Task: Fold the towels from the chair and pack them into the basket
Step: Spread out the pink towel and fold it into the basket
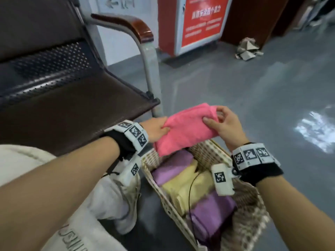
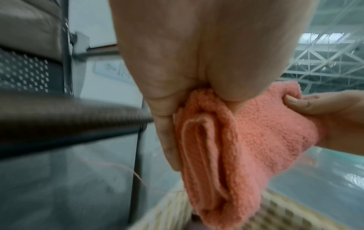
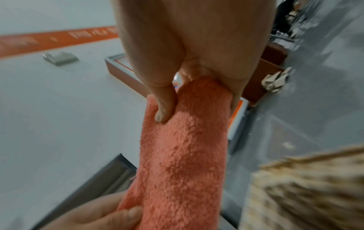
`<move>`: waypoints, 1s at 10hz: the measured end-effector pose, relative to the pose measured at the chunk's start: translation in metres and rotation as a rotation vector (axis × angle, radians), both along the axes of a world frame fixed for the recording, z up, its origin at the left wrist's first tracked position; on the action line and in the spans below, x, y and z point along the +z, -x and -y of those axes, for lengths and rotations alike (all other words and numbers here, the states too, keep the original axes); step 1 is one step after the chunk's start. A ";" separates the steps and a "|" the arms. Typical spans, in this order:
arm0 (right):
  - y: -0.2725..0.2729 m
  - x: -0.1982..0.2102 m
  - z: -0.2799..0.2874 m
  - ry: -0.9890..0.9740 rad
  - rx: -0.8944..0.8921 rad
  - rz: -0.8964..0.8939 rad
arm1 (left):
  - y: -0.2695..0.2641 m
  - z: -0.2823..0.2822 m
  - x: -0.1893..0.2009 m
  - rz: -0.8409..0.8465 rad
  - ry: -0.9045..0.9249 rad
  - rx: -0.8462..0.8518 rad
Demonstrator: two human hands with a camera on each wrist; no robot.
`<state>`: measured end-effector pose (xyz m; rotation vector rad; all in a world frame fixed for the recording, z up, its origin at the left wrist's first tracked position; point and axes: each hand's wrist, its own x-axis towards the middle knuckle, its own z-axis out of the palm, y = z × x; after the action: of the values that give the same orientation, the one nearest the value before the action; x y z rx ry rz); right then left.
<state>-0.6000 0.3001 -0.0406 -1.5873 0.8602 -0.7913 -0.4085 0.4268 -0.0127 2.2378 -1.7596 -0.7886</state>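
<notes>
1. Both hands pinch the folded pink towel (image 1: 186, 126): left hand (image 1: 156, 129) at its 9 o'clock end, right hand (image 1: 223, 125) at 3 o'clock, thumbs on top.
2. It hangs above the basket (image 1: 253, 221), over the rim's 12 o'clock end.
3. Risk: the layered edges showing in the left wrist view may splay if either pinch slackens.
4. Purple and yellow towels (image 1: 188, 187) fill the basket's left side; a crooked drop could ruck them.
</notes>
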 end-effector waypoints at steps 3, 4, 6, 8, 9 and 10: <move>0.012 -0.125 -0.009 -0.018 0.169 -0.542 | 0.044 0.002 -0.139 -0.059 -0.379 0.023; 0.005 -0.151 -0.010 0.050 0.209 -0.729 | 0.054 -0.003 -0.159 -0.001 -0.475 -0.031; -0.003 -0.173 -0.019 0.055 0.299 -1.042 | 0.049 0.002 -0.153 0.044 -0.482 0.014; -0.031 -0.107 -0.021 0.261 0.342 -0.952 | 0.018 -0.005 -0.082 -0.036 -0.214 0.184; -0.064 -0.050 -0.027 0.409 0.409 -0.890 | -0.001 -0.025 -0.034 -0.068 -0.007 0.282; -0.105 0.013 -0.043 0.532 0.498 -0.838 | -0.024 -0.048 0.018 -0.031 0.187 0.326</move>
<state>-0.4950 0.3432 -0.0279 -2.5499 0.7845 0.0587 -0.3846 0.4745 0.0055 2.2860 -1.3422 -0.5608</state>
